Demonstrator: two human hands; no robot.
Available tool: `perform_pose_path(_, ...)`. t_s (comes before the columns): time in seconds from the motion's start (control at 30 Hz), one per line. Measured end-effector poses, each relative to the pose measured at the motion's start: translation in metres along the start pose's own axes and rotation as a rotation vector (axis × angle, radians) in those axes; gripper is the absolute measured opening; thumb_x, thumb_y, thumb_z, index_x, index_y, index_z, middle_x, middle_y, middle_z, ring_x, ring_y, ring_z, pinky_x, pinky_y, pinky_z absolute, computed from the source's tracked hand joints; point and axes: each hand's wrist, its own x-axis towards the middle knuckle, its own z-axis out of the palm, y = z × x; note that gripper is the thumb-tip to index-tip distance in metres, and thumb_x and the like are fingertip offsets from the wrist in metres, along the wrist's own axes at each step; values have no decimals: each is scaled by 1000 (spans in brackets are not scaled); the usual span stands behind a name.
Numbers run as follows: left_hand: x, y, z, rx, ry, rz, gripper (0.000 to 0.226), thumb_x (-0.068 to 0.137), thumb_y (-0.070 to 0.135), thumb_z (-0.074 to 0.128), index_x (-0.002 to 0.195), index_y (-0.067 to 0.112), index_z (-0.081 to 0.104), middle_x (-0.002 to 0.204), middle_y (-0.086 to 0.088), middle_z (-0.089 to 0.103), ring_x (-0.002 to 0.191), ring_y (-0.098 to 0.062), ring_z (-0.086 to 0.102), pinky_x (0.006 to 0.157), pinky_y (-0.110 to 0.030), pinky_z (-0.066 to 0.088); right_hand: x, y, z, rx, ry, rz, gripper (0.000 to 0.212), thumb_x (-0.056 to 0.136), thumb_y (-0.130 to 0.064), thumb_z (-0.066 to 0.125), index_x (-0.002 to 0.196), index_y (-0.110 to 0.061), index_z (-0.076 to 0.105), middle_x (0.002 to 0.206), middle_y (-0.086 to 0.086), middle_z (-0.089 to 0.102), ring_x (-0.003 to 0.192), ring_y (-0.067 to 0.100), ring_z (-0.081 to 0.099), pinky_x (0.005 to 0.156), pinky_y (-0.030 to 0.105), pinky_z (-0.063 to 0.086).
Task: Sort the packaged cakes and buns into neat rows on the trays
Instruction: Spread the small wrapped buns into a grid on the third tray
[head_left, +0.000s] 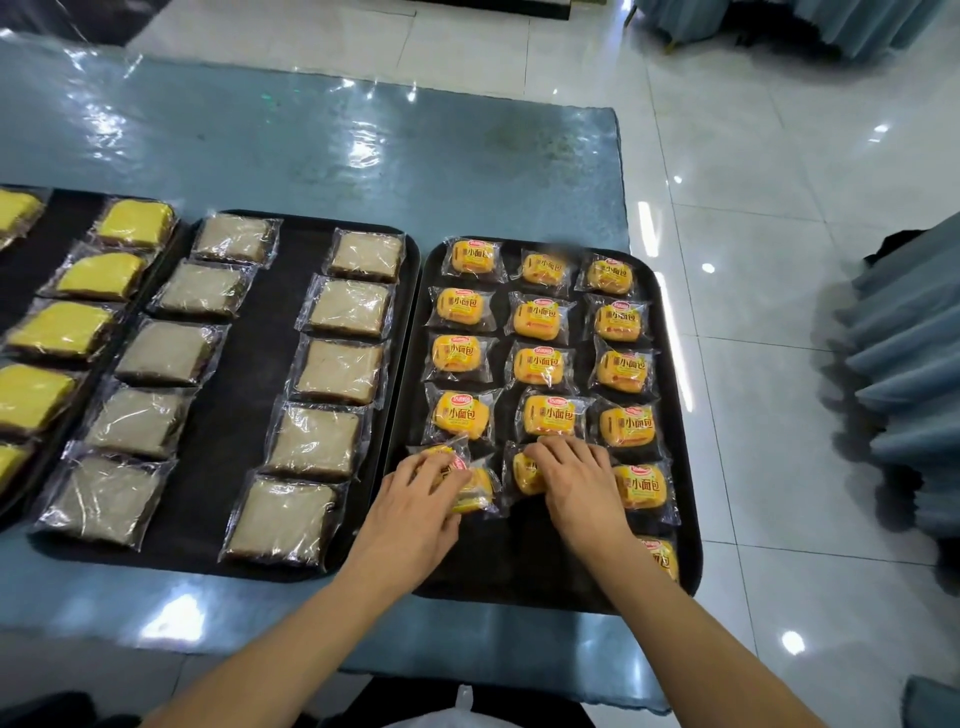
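Note:
Three black trays lie side by side on a blue table. The right tray (680, 415) holds small orange buns in clear wrappers, laid in three rows. My left hand (415, 499) grips a wrapped bun (475, 488) in the left row near the tray's front. My right hand (582, 483) rests on a bun (522, 470) in the middle row, fingers curled over it. The middle tray (249, 364) carries two rows of brown cake slices (340, 371). The left tray (31, 270) holds yellow cake slices (72, 330).
A glossy plastic sheet covers the blue table (311, 150). White floor tiles (753, 182) lie to the right. Blue pleated table skirts (914, 374) stand at the right edge. One bun (662, 556) sits at the right tray's near corner, behind my right forearm.

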Motion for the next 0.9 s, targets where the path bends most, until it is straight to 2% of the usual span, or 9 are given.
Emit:
perform_pose_path(0.13, -2, -1, -3, -76, 53, -9, 32, 92, 34, 64, 124, 34, 59, 154, -4, 33, 137, -26, 35, 106, -41, 46, -6, -3, 5, 5, 19, 57, 67, 72, -5, 74, 133, -26, 56, 142, 3, 56, 133, 28, 49, 107, 47, 41)
perform_pose_path(0.23, -5, -4, -3, -92, 77, -31, 28, 95, 41, 58, 122, 42, 62, 151, -2, 38, 136, -26, 35, 109, -44, 41, -17, -9, 4, 65, 94, 111, 66, 72, -11, 75, 132, -26, 55, 140, 3, 55, 129, 28, 52, 105, 47, 44)
perform_pose_path(0.37, -12, -13, 0, -101, 92, -36, 39, 97, 37, 57, 135, 44, 53, 143, 6, 49, 129, -22, 42, 106, -43, 41, -30, -31, 3, 230, 195, 152, 40, 84, -24, 68, 122, -28, 57, 120, -5, 56, 109, 19, 53, 95, 39, 43)
perform_pose_path(0.47, -8, -16, -2, -117, 60, -97, 59, 92, 42, 63, 146, 38, 39, 139, 15, 52, 127, -17, 43, 107, -38, 35, -27, -53, 3, 380, 147, 125, 26, 96, -41, 53, 121, -34, 57, 112, -13, 58, 104, 12, 53, 95, 35, 43)
perform_pose_path(0.6, 1, -18, -2, -63, 9, -130, 68, 84, 48, 69, 144, 33, 43, 147, 7, 43, 136, -22, 39, 113, -41, 31, -18, -72, 5, 553, 41, 128, 24, 96, -45, 55, 117, -35, 55, 101, -15, 63, 93, 8, 58, 88, 38, 51)
perform_pose_path(0.7, 7, -20, -2, -61, -30, -165, 66, 85, 53, 67, 143, 38, 37, 161, 4, 22, 149, -24, 19, 120, -42, 17, -18, -77, 8, 499, 26, 134, 28, 94, -43, 59, 120, -35, 51, 98, -13, 61, 93, 10, 58, 88, 38, 50)
perform_pose_path(0.73, 8, -20, -2, -55, -40, -171, 67, 86, 55, 65, 143, 39, 36, 161, 6, 23, 150, -23, 15, 121, -42, 14, -18, -78, 7, 478, 29, 146, 29, 94, -42, 59, 122, -36, 51, 98, -13, 61, 95, 11, 59, 89, 38, 48)
perform_pose_path(0.8, 9, -21, -1, -48, -41, -162, 66, 85, 58, 62, 142, 39, 36, 152, 8, 37, 147, -20, 21, 120, -40, 15, -19, -79, 6, 440, 33, 168, 31, 96, -43, 56, 125, -37, 50, 102, -11, 60, 101, 13, 58, 90, 37, 45)
perform_pose_path(0.9, 3, -19, -1, -41, 1, -141, 62, 81, 62, 60, 135, 36, 44, 133, 8, 50, 132, -19, 39, 115, -39, 27, -20, -81, 2, 370, 34, 199, 31, 98, -38, 55, 129, -37, 52, 116, -9, 58, 113, 16, 52, 99, 37, 39)
